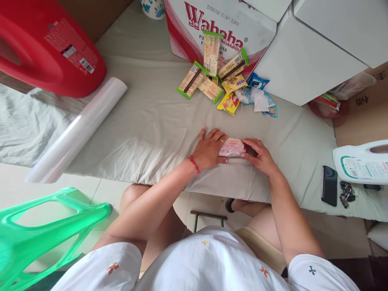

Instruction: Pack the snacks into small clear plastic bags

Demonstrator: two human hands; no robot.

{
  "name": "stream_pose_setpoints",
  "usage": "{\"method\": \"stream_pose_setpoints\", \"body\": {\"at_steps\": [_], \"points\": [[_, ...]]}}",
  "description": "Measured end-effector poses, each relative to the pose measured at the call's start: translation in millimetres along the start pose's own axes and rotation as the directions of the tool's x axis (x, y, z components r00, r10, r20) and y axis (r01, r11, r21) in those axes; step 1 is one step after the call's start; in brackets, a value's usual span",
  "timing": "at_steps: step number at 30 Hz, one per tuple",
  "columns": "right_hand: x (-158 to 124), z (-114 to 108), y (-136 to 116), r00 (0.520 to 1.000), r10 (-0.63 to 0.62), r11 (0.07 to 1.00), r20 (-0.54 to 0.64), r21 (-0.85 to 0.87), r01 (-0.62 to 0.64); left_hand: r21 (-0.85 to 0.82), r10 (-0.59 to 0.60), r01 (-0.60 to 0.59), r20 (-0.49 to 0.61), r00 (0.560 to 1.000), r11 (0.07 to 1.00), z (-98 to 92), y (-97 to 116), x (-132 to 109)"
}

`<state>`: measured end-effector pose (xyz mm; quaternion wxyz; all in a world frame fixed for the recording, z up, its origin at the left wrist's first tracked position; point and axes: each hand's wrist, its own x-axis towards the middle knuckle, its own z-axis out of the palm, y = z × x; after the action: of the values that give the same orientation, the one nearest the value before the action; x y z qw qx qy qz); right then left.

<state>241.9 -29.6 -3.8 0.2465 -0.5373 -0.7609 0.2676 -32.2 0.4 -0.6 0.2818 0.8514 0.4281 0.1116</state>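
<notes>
Beige cloth covers a low bench [151, 121] where a pink packet [232, 148] lies near the front edge, left hand [208, 150] pressed open against one end, right hand [260, 155] pinching the other with curled fingers [249, 143], snack packets [222, 81] behind.

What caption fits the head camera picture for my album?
Left hand steadies and right hand grips a pink packet on a grey cloth, snack packs behind.
</notes>
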Motion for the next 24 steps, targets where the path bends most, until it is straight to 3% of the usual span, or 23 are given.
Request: {"method": "stream_pose_setpoints", "body": {"at_steps": [13,15,19,24], "points": [[10,0,-2,0.998,0.003,0.994,0.062,0.108,-0.01,0.045,0.031,-0.03,-0.021,0.999,0.999,2.8,-2,1],[7,0,-7,1.0,-0.016,0.995,0.0,0.097,0.016,0.036,0.027,-0.027,-0.014,1.0,0.999,2.3,-3,1],[-9,8,-21,0.969,-0.059,0.998,-0.242,-0.018,0.056,0.021,0.031,-0.03,-0.021,0.999,0.999,2.5,-2,2],[-24,24,-25,0.931,-0.198,0.968,-0.308,-0.21,0.137,0.016,0.028,-0.027,-0.028,0.999,0.999,1.8,-2,1]]}}
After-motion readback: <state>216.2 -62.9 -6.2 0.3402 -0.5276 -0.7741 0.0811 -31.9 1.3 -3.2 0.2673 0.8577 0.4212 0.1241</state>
